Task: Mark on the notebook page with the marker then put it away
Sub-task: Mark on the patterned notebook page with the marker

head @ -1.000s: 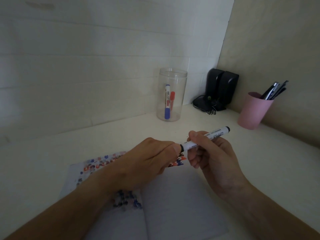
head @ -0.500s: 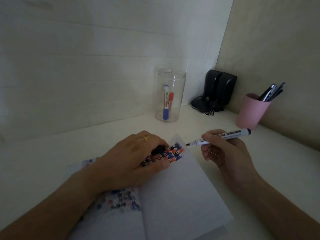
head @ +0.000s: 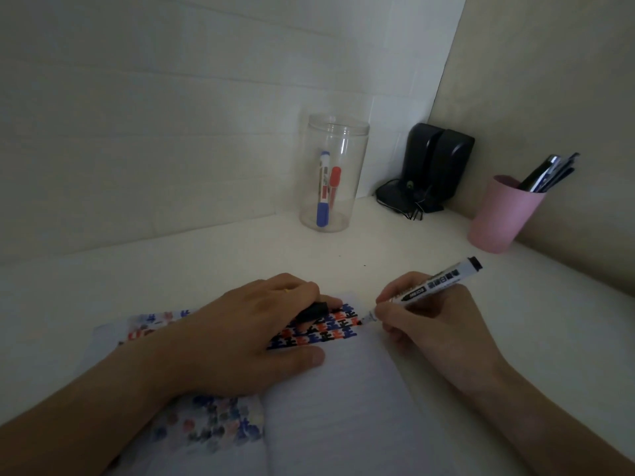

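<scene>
My right hand point(head: 426, 324) grasps the white black-ended marker point(head: 433, 290), tip touching the open white notebook point(head: 343, 407) at the end of the coloured mark rows. My left hand point(head: 247, 338) pins the page flat, black cap point(head: 314, 310) tucked under its fingers. I judge short, light strokes best. Beyond the hands, well apart: clear plastic jar point(head: 335, 173), pink cup point(head: 503, 214); nothing obstructs.

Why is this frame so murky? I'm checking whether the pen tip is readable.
Head view: dim, underexposed room, wide-angle bending of wall lines; the marker tip at the notebook page edge is small but visible; page marks nearest the camera are soft.
</scene>
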`<state>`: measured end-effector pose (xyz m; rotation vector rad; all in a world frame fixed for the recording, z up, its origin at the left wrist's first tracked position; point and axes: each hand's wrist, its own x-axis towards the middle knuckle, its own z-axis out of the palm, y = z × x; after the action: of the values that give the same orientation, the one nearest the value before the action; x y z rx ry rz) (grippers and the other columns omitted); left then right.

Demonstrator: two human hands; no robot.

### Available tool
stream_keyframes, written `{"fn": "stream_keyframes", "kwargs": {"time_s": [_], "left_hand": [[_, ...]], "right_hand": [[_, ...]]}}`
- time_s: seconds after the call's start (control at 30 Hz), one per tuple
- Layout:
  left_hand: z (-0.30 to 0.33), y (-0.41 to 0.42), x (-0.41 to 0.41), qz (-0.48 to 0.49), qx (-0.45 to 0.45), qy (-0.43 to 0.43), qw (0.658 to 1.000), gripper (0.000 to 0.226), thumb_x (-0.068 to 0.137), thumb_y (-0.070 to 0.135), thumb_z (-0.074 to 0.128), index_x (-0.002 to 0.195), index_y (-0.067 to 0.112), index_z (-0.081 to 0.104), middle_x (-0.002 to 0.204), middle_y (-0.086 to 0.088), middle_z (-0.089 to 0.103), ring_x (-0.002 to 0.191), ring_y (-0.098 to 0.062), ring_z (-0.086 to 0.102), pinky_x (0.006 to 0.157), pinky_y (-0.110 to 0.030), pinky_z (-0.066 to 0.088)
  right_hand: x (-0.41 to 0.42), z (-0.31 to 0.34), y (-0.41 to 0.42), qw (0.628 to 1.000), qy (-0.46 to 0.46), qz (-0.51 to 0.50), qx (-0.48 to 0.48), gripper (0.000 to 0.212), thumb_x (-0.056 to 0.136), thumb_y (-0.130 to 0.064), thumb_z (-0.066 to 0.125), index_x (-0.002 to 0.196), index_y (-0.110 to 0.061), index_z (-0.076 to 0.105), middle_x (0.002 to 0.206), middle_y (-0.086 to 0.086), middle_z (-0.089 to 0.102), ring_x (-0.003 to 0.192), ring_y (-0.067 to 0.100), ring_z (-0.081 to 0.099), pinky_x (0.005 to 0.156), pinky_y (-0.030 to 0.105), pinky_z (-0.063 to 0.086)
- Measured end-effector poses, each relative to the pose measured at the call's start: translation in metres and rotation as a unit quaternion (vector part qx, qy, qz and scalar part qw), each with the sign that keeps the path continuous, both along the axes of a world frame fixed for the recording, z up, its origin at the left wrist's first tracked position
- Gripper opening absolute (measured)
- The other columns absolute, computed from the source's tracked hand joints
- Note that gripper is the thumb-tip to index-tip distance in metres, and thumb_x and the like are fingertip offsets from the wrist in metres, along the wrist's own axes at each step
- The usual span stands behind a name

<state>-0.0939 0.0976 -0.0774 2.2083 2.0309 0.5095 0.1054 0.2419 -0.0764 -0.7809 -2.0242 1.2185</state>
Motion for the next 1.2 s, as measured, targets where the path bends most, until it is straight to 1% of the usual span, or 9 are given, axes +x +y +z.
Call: {"fn": "stream_keyframes", "kwargs": {"time_s": [0.2, 0.37, 0.5, 0.73, 0.8, 0.9, 0.93, 1.07, 1.2], "left_hand": [[-0.0020, 0.0000, -0.0014, -0.003, 0.000, -0.011, 1.000, 0.052, 0.092, 0.067, 0.046, 0.138, 0.043, 0.041, 0.130, 0.026, 0.045, 0.115, 0.005, 0.048, 0.097, -0.023, 0.043], [-0.0023, 0.0002, -0.0019, -0.001, -0.004, -0.003, 1.000, 0.052, 0.092, 0.067, 0.044, 0.135, 0.038, 0.044, 0.127, 0.022, 0.048, 0.112, 0.002, 0.051, 0.095, -0.028, 0.046], [-0.0018, 0.0004, -0.0019, -0.004, -0.004, -0.005, 1.000, 0.055, 0.092, 0.067, 0.044, 0.139, 0.039, 0.042, 0.128, 0.022, 0.047, 0.113, 0.001, 0.051, 0.095, -0.029, 0.047], [-0.0014, -0.0005, -0.0020, -0.006, -0.003, -0.005, 1.000, 0.055, 0.092, 0.066, 0.045, 0.141, 0.042, 0.039, 0.129, 0.023, 0.047, 0.115, 0.003, 0.049, 0.097, -0.029, 0.046], [-0.0013, -0.0003, -0.0021, -0.008, -0.001, -0.006, 1.000, 0.056, 0.093, 0.066, 0.045, 0.143, 0.043, 0.038, 0.129, 0.022, 0.048, 0.116, 0.002, 0.050, 0.097, -0.029, 0.046], [-0.0015, -0.0005, -0.0023, -0.009, -0.002, -0.006, 1.000, 0.056, 0.093, 0.066, 0.045, 0.143, 0.042, 0.038, 0.130, 0.022, 0.047, 0.116, 0.001, 0.050, 0.097, -0.030, 0.046], [-0.0018, -0.0007, -0.0023, -0.008, -0.003, -0.004, 1.000, 0.056, 0.093, 0.066, 0.044, 0.143, 0.042, 0.038, 0.130, 0.022, 0.047, 0.116, 0.001, 0.050, 0.097, -0.030, 0.046], [-0.0022, -0.0004, -0.0024, -0.006, -0.002, 0.000, 1.000, 0.055, 0.093, 0.066, 0.045, 0.142, 0.041, 0.039, 0.131, 0.022, 0.047, 0.115, 0.002, 0.049, 0.097, -0.030, 0.046], [-0.0022, -0.0005, -0.0028, -0.009, 0.000, -0.004, 1.000, 0.055, 0.093, 0.065, 0.045, 0.143, 0.042, 0.039, 0.131, 0.023, 0.046, 0.116, 0.004, 0.049, 0.097, -0.029, 0.046]], "right_hand": [[0.0003, 0.0002, -0.0009, 1.000, -0.003, -0.017, 0.010, 0.012, 0.079, -0.004, 0.075, 0.071, -0.011, 0.075, 0.062, 0.011, 0.073, 0.054, 0.020, 0.068, 0.056, 0.030, 0.061], [0.0008, 0.0012, -0.0021, 1.000, -0.010, -0.003, 0.005, 0.012, 0.080, -0.002, 0.075, 0.072, -0.010, 0.075, 0.063, 0.012, 0.073, 0.054, 0.021, 0.068, 0.057, 0.033, 0.062], [0.0009, -0.0002, -0.0014, 1.000, -0.023, -0.001, 0.019, 0.009, 0.080, -0.005, 0.077, 0.074, -0.011, 0.075, 0.065, 0.011, 0.075, 0.059, 0.028, 0.072, 0.059, 0.036, 0.063], [0.0000, -0.0024, 0.0012, 0.999, -0.025, -0.017, 0.012, 0.013, 0.079, -0.003, 0.075, 0.070, -0.012, 0.074, 0.058, 0.006, 0.072, 0.051, 0.021, 0.067, 0.054, 0.029, 0.056], [0.0005, -0.0017, 0.0009, 1.000, -0.019, -0.013, 0.009, 0.012, 0.079, -0.003, 0.075, 0.071, -0.011, 0.074, 0.060, 0.007, 0.072, 0.052, 0.024, 0.067, 0.054, 0.030, 0.057], [0.0008, -0.0007, -0.0001, 1.000, -0.019, -0.006, 0.013, 0.011, 0.079, -0.003, 0.076, 0.072, -0.011, 0.074, 0.061, 0.011, 0.073, 0.057, 0.035, 0.069, 0.055, 0.034, 0.060], [0.0007, -0.0009, 0.0000, 1.000, -0.024, -0.005, 0.015, 0.011, 0.079, -0.004, 0.076, 0.072, -0.012, 0.074, 0.062, 0.011, 0.073, 0.057, 0.034, 0.069, 0.056, 0.034, 0.061], [0.0006, -0.0015, 0.0012, 0.999, -0.030, -0.006, 0.020, 0.014, 0.077, -0.005, 0.075, 0.068, -0.016, 0.074, 0.059, 0.004, 0.072, 0.054, 0.020, 0.066, 0.055, 0.035, 0.059], [0.0005, -0.0019, 0.0014, 1.000, -0.022, -0.006, 0.017, 0.013, 0.077, -0.004, 0.075, 0.069, -0.014, 0.073, 0.058, 0.004, 0.071, 0.053, 0.019, 0.065, 0.055, 0.035, 0.058]]}}
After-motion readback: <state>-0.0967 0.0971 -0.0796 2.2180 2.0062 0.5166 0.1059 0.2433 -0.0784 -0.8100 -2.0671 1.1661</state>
